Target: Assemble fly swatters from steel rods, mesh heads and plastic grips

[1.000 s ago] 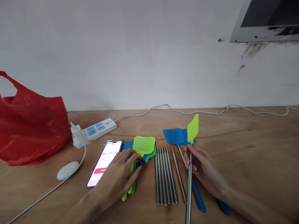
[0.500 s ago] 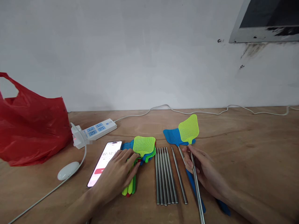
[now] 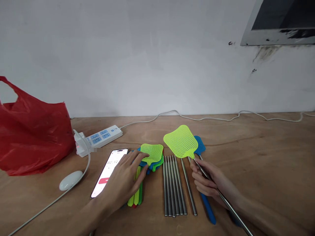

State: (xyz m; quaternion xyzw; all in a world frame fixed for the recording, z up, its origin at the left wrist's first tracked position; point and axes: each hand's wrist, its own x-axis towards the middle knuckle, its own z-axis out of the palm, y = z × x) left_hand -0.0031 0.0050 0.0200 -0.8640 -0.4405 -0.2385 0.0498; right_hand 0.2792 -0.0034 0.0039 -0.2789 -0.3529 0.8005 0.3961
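My right hand [image 3: 209,182] is closed round the metal rod of a yellow-green fly swatter [image 3: 181,145], whose mesh head is held flat above the table, tilted to the left. Under it lies a blue fly swatter [image 3: 199,146] with a blue handle. My left hand [image 3: 124,182] rests with fingers spread on a pile of coloured swatter heads [image 3: 152,155] and their plastic handles. Between my hands, several metal rods [image 3: 173,185] lie side by side on the wooden table [image 3: 258,154].
A phone [image 3: 108,170] with a lit timer screen lies left of my left hand. Further left are a white mouse [image 3: 69,180], a white power strip [image 3: 99,138] with cables, and a red plastic bag [image 3: 31,131]. A white wall stands behind.
My right hand has turned the yellow-green swatter from edge-on to flat and swung its head left over the blue one. My left hand has stayed on the pile.
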